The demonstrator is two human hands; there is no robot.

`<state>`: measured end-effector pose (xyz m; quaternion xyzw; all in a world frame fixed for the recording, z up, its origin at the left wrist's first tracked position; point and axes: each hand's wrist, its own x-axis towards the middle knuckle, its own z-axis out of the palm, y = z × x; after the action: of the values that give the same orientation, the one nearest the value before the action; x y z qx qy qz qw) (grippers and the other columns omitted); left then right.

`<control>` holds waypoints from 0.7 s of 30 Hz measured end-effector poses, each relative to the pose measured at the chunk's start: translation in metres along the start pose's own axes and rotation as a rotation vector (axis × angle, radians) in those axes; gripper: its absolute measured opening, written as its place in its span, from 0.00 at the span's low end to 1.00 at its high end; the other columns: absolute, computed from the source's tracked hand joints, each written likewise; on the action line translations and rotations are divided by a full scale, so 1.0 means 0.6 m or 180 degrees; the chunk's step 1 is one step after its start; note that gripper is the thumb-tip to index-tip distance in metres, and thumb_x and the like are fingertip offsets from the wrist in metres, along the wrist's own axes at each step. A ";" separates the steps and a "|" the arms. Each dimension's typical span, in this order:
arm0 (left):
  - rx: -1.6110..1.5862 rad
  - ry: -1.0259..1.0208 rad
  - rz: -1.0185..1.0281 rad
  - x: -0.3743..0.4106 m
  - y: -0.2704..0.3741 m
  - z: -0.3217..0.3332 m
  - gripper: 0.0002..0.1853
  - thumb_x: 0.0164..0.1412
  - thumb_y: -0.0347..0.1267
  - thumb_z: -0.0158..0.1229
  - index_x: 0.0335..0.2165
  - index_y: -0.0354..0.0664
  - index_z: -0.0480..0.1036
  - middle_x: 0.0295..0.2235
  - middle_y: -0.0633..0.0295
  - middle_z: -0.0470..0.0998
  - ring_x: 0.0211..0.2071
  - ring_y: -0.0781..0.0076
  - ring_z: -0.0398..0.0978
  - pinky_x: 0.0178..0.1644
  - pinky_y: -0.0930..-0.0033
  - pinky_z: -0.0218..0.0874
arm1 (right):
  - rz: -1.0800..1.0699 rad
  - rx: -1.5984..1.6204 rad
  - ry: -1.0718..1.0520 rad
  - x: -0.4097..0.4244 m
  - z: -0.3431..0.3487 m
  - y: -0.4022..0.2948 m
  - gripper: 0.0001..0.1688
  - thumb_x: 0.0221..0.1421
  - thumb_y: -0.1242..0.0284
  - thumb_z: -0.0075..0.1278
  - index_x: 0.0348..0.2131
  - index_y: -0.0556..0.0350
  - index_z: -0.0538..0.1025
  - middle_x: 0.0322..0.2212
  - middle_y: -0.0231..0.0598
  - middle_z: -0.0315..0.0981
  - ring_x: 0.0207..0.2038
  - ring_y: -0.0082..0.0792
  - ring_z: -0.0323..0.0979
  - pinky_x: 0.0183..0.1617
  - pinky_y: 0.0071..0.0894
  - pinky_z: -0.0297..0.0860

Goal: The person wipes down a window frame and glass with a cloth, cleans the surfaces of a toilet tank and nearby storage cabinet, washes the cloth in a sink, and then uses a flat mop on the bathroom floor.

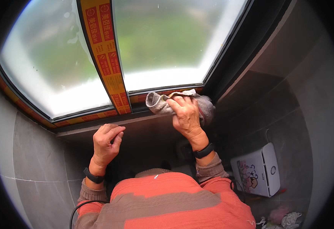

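A bunched grey cloth (156, 105) lies under my right hand (186, 114), which presses it against the lower rail of the right window sash. The cloth spreads out past both sides of the hand and hides part of the rail. My left hand (107, 140) hangs in front of the sill with its fingers curled in and thumb near the index finger; I see nothing in it. Above the hands stand two window panes of frosted or misted glass (167, 43), parted by a mullion (105, 54) covered in orange and red printed protective film.
Dark frame (241, 43) borders the window at the right. A narrow sill edge (81, 130) runs below it. Grey tiled walls (38, 160) close in on both sides. At right, a white box-like unit (255, 170) hangs on the wall above mesh bath puffs (291, 219).
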<state>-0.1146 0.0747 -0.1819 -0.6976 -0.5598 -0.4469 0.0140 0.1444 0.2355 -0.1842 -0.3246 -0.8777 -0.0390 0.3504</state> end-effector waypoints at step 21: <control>-0.2082 0.0082 -0.0958 -0.056 0.041 -0.083 0.35 0.61 0.26 0.65 0.63 0.41 0.61 0.59 0.56 0.68 0.60 0.65 0.67 0.61 0.65 0.64 | -0.2045 0.2452 -0.0289 0.135 -0.051 -0.264 0.37 0.43 0.85 0.63 0.55 0.61 0.71 0.51 0.48 0.71 0.56 0.53 0.69 0.60 0.45 0.68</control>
<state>-0.1244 0.0136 -0.1613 -0.5693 -0.4834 -0.6082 -0.2688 0.0240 0.1460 -0.0846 0.1135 -0.8983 0.1960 0.3765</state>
